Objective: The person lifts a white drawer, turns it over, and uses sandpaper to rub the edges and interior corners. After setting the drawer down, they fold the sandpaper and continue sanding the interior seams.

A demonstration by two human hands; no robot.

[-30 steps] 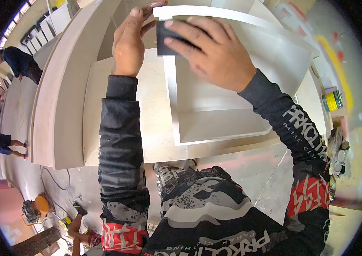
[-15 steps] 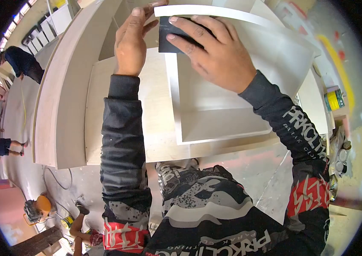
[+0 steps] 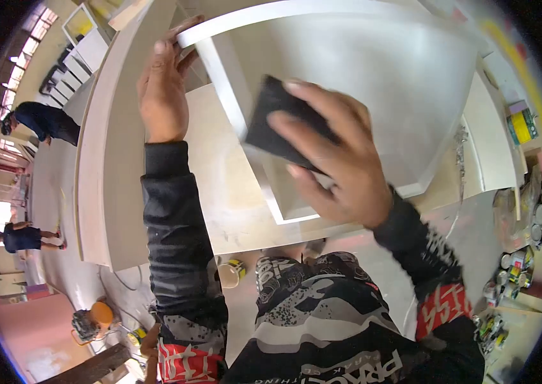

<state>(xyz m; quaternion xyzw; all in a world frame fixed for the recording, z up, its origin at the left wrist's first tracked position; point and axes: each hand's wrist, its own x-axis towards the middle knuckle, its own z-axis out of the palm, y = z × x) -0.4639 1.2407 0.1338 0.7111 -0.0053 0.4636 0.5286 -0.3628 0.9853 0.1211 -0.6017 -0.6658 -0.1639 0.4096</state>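
A white open box (image 3: 221, 89) is tilted on a pale wooden panel (image 3: 229, 185). My left hand (image 3: 167, 96) grips the box's upper left corner, with fingers over and behind the edge. In my right hand (image 3: 338, 150) is a dark, flat rectangular pad (image 3: 277, 118), pressed between fingers and thumb. The pad lies over the box's left rim and partly above its inside; whether it touches the rim cannot be told. The right hand is slightly blurred.
A tall pale board (image 3: 101, 166) stands at the left. Two people (image 3: 47, 121) are farther left. A bucket (image 3: 231, 273) is on the floor near my feet. Several cans (image 3: 517, 269) and a yellow-labelled tin (image 3: 522, 126) are at the right. An orange-topped machine (image 3: 100, 315) sits lower left.
My right hand has moved down with the pad, from the box's top edge to its left side. The box appears more tilted, and its held corner is farther left with my left hand.
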